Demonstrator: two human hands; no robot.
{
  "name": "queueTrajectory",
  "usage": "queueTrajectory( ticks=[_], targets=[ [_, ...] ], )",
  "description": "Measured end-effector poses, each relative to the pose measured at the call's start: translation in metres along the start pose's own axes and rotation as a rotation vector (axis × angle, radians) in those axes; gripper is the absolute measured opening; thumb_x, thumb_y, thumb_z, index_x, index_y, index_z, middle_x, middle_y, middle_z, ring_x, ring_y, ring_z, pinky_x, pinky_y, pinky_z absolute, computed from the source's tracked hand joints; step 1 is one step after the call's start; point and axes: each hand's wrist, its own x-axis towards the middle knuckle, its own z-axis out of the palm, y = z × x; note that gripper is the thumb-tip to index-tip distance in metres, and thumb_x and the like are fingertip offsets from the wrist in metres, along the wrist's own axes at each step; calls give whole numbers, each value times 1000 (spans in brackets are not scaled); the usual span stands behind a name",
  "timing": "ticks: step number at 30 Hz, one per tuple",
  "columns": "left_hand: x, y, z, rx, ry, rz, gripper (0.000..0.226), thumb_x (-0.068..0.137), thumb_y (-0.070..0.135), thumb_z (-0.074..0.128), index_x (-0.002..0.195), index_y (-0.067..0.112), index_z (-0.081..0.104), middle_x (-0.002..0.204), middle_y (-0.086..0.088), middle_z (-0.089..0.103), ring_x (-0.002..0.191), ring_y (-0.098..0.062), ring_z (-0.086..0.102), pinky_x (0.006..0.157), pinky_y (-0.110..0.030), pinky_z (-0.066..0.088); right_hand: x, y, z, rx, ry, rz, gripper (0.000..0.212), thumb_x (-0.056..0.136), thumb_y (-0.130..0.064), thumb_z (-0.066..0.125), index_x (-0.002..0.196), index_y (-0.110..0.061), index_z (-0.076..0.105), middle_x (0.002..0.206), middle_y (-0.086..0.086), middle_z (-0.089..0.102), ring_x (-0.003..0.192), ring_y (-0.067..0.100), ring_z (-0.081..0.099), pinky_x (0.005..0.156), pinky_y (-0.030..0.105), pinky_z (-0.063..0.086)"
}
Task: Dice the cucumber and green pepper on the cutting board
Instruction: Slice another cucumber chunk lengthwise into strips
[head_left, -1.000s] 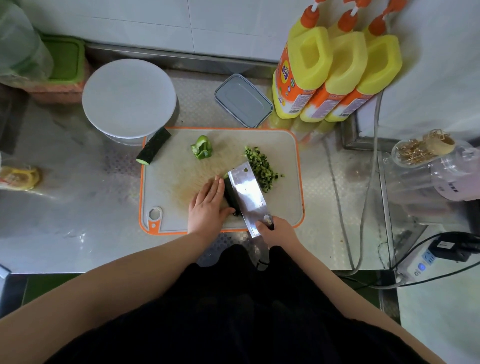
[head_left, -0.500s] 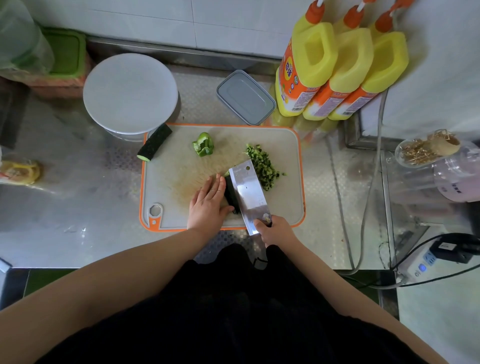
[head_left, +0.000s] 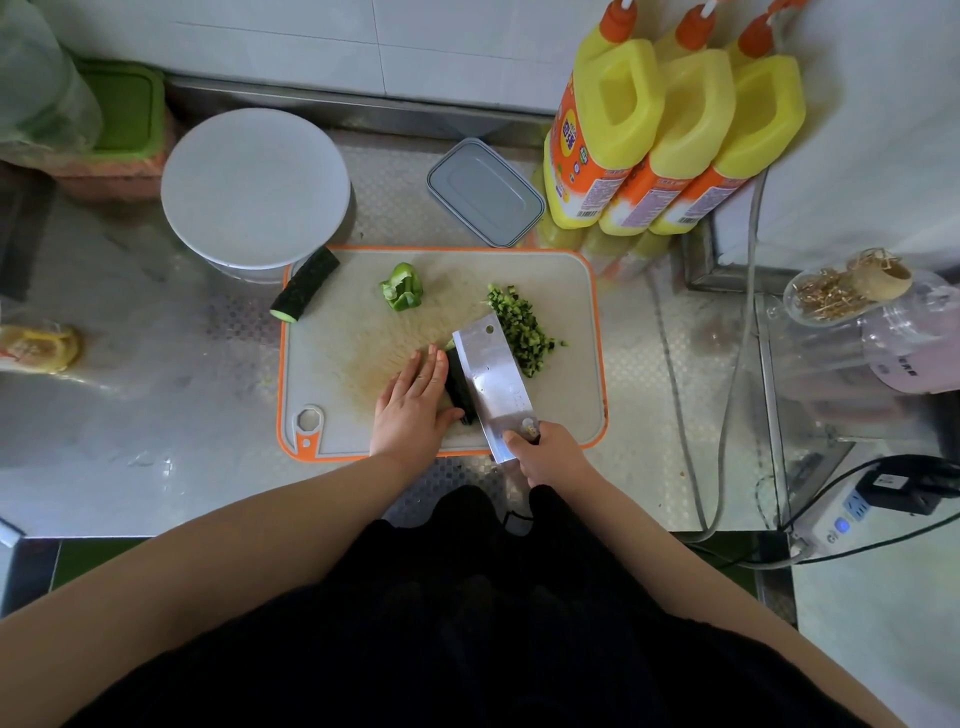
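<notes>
Cleaver handle (head_left: 531, 434) hidden (right hand (head_left: 553, 457) covers it).

A dark green cucumber piece (head_left: 459, 388) is lying near the front middle of the orange-rimmed cutting board (head_left: 566, 410), just left of a pile of diced cucumber (head_left: 522, 330). A longer cucumber half (head_left: 305, 292) is overhanging the board's far left corner, and a bright green pepper chunk (head_left: 401, 287) is sitting at the far middle

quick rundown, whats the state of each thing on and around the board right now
cucumber piece: being sliced, under left hand
cleaver: gripped by right hand
diced cucumber: piled right of the blade
green pepper: uncut
cucumber half: uncut, overhanging the cutting board
grey container: lid on
</notes>
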Motion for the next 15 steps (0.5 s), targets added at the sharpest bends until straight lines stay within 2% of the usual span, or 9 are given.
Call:
queueTrajectory(
  ticks=[6,11,15],
  targets=[
    [0,0,-1,26,-6,0,73,99,46,42,155,23,2,161,12,-3,148,-8,-9,119,-31,2,1,-18,-6,49,-73,24,33,94,-22,53,67,-15,37,49,3,36,35,13,33,38,24,31],
    [0,0,0,38,-3,-6,72,99,47,41,155,23,3,161,11,-4,148,-8,-9,119,-31,1,-8,-12,-7,58,-92,46,28,94,-22,54,70,-13,41,48,-1,38,41,14,36,44,28,33],
    [0,0,1,39,-1,3,72,100,46,41,155,23,1,161,11,-6,148,-8,-10,119,-31,0,-3,-29,-6,57,-83,46,32,95,-26,53,70,-12,38,49,4,36,33,14,33,38,24,32]
  ],
)
